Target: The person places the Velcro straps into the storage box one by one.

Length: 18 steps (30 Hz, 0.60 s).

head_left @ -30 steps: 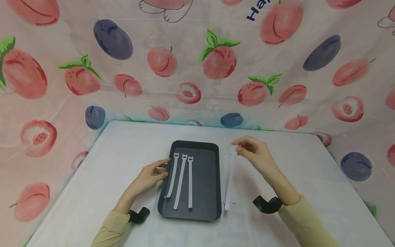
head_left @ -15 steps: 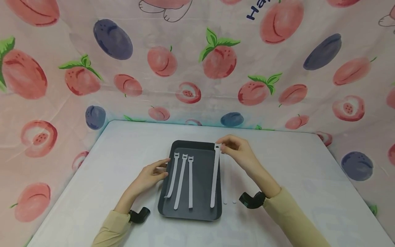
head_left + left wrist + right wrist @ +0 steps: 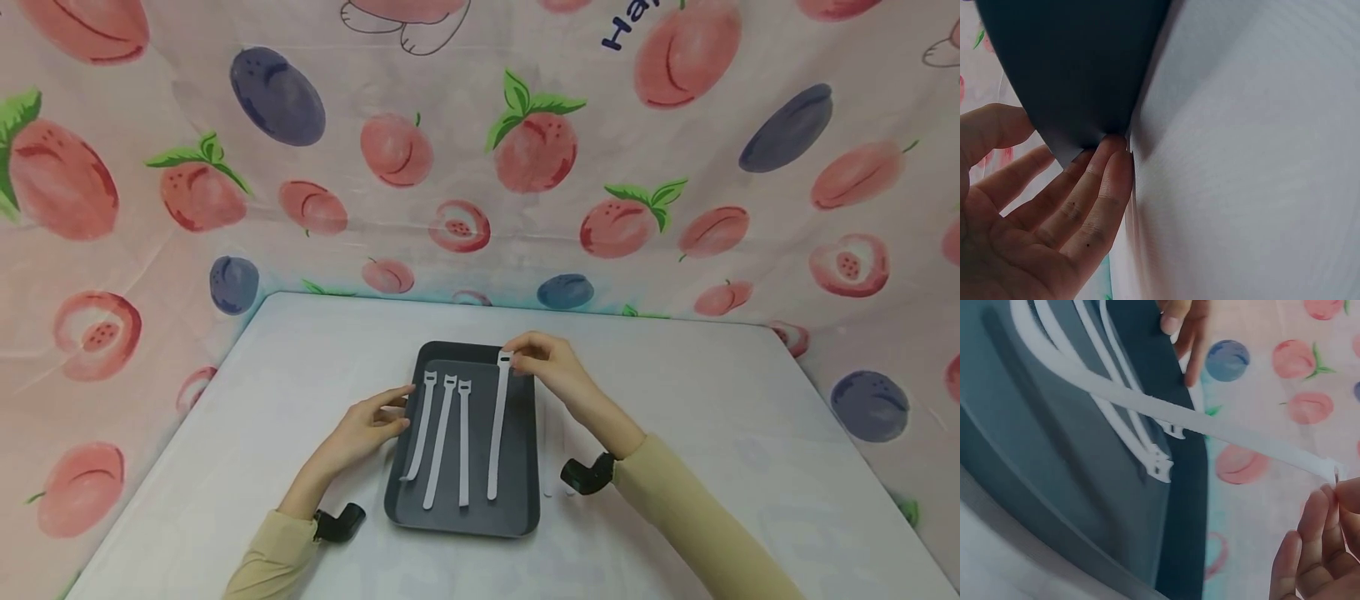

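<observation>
While relaxed left hand (image 3: pixel 366 429) touches tray (image 3: pixel 516 467), right hand (image 3: pixel 549 363) pinches 1 strap (image 3: pixel 498 429) above.

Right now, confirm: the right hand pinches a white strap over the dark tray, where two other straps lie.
Wrong count: three other straps lie in the dark tray, not two, as the head view shows. The right hand does pinch a white strap over it.

The right hand (image 3: pixel 1320 550) pinches one end of a white strap (image 3: pixel 1191 419) extending over the dark tray (image 3: pixel 1188 512); further straps (image 3: pixel 1124 428) lie inside.
</observation>
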Each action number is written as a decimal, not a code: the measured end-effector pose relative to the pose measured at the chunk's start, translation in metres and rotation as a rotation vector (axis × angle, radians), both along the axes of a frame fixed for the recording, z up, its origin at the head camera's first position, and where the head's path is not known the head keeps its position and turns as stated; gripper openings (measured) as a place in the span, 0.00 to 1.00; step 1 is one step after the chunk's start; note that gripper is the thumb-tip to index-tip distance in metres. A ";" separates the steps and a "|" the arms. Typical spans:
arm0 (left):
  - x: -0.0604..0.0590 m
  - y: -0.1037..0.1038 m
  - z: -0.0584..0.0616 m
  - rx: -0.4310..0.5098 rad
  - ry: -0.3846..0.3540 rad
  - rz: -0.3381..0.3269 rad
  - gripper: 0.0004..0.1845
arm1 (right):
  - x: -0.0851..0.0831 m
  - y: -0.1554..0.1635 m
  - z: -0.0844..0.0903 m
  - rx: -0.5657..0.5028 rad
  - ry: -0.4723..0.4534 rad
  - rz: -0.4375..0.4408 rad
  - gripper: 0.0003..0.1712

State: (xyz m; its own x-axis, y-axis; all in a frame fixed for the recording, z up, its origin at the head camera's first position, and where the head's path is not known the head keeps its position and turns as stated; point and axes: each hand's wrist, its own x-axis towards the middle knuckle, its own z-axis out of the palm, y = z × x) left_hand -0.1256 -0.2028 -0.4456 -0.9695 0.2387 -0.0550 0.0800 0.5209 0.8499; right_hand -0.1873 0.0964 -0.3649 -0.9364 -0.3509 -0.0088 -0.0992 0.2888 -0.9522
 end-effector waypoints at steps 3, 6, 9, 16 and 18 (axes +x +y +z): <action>0.000 0.000 0.000 -0.003 -0.001 0.004 0.29 | -0.006 -0.005 -0.008 -0.007 -0.027 0.011 0.14; 0.000 0.000 0.000 -0.008 0.000 0.006 0.28 | -0.013 -0.010 -0.016 0.016 -0.053 0.010 0.13; 0.000 0.001 0.001 -0.005 -0.006 0.016 0.29 | -0.018 -0.015 -0.024 0.050 -0.072 0.005 0.13; 0.000 0.000 0.002 -0.007 0.004 0.010 0.28 | -0.028 -0.023 -0.040 0.093 -0.072 0.023 0.13; 0.000 -0.001 0.002 -0.003 0.007 0.004 0.28 | -0.029 -0.024 -0.043 0.102 -0.059 0.025 0.13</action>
